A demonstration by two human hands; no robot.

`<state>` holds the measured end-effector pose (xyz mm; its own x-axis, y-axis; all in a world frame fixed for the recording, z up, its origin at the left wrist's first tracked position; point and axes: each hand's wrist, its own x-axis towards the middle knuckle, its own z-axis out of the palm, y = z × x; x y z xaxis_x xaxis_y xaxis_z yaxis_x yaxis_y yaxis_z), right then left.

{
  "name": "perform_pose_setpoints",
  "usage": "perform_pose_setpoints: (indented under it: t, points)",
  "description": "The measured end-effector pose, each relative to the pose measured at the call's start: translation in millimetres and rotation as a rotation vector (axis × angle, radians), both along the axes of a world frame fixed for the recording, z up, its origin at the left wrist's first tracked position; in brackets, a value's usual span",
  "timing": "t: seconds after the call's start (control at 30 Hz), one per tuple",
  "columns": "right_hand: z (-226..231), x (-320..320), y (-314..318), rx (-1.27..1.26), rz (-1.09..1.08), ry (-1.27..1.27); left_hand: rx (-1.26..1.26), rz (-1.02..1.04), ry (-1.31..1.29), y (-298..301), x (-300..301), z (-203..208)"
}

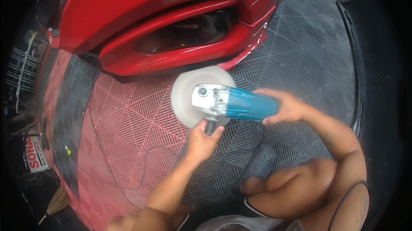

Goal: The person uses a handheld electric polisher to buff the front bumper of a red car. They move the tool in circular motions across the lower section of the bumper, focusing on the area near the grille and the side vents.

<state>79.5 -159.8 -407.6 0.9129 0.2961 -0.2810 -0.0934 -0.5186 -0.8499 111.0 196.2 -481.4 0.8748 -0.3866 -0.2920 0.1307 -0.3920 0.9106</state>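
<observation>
A blue rotary polisher [251, 104] with a silver gear head lies level between my two hands. Its round white pad [185, 89] sits just below the lower edge of a red car bumper [171, 61]; I cannot tell whether they touch. My left hand [202, 141] is wrapped round the black side handle [210, 126]. Around the rear of the blue body my right hand [286, 106] is closed. The underside of the pad is hidden.
Red and grey grated floor tiles [124, 115] spread under the car. A thin cable [143, 162] trails across them. My shoe [261, 162] rests at lower right. At the left stand a wire rack [21, 76], a white sign [36, 153] and a broom [58, 199].
</observation>
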Motion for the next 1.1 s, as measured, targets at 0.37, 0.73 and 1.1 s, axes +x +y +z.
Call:
perform_pose_setpoints:
  t: [0.37, 0.73, 1.1]
  points:
    - [24, -3, -16, -0.075, -0.012, 0.003, -0.064, -0.024, -0.004, -20, -3, 3]
    - [52, -51, -135, -0.030, -0.458, 0.192, -0.159, -0.266, -0.037, -172, 10, 17]
    - [42, -33, -127, 0.007, -0.364, 0.223, -0.109, -0.218, -0.011, -154, -1, 19]
